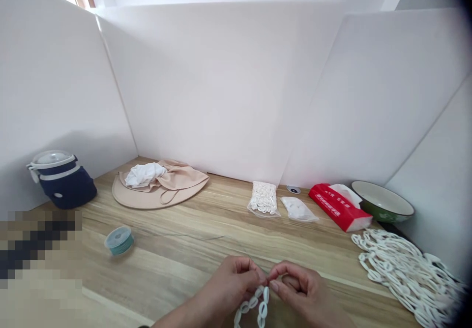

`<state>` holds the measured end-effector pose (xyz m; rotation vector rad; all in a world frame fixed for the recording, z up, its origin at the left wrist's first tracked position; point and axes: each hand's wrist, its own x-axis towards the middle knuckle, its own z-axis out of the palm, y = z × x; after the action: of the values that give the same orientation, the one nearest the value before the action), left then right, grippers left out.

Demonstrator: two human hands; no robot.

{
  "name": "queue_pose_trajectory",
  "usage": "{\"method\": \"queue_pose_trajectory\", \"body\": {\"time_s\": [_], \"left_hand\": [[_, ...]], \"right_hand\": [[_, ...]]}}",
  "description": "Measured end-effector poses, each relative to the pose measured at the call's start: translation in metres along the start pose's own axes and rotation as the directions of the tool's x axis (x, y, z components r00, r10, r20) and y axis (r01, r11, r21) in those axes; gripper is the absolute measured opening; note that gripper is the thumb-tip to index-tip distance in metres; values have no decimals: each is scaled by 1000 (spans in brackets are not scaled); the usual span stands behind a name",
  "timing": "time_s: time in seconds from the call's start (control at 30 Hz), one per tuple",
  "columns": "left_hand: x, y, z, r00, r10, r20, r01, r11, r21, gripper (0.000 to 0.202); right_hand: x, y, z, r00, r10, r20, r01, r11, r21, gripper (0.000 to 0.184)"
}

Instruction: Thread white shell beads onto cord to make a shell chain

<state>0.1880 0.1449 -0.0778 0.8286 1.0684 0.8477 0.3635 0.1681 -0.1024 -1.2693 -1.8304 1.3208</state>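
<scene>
- Left hand (225, 288): fingers curl closed in a tight pinch on the upper end of the white oval-link chain (254, 308).
- Right hand (302, 288): thumb and forefinger close in a pinch on the same end, with the other fingers folded. The two hands touch there.
- Chain position: it hangs down from the pinch, over the near edge of the wooden bench (177, 249), at the centre of that edge.
- Right front corner: a heap of white link chain (401, 279) lies on the bench, well right of the right hand.
- Far edge, centre to right: a clear bag of white cowrie shells (263, 198), a small bag of white pieces (298, 210), a red tissue packet (339, 207) and a green enamel bowl (381, 201).
- Left side: a teal spool of cord (118, 241) lies mid-bench.
- Far left corner: a navy insulated food jar (61, 183) stands upright.
- Far edge, left of centre: a beige sun hat (158, 193) lies flat beneath a white cloth (145, 174).
</scene>
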Motion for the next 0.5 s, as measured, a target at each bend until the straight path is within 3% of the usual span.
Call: {"method": "queue_pose_trajectory", "body": {"time_s": [0.17,0.3,0.43,0.5], "left_hand": [[0,-12,-1,990,131,-47,-116,962,247,25],[-4,-16,1,951,304,-54,-246,852,462,17],[-15,-10,3,914,403,-35,-320,773,547,17],[-23,-1,-7,871,491,-20,-379,698,608,17]], "right_hand": [[-6,2,10,999,29,-30,-31,997,-73,29],[-8,5,15,998,28,-53,-34,994,-107,30],[-9,13,22,991,98,-88,-98,995,5,40],[-9,17,24,985,145,-91,-137,987,90,42]]}}
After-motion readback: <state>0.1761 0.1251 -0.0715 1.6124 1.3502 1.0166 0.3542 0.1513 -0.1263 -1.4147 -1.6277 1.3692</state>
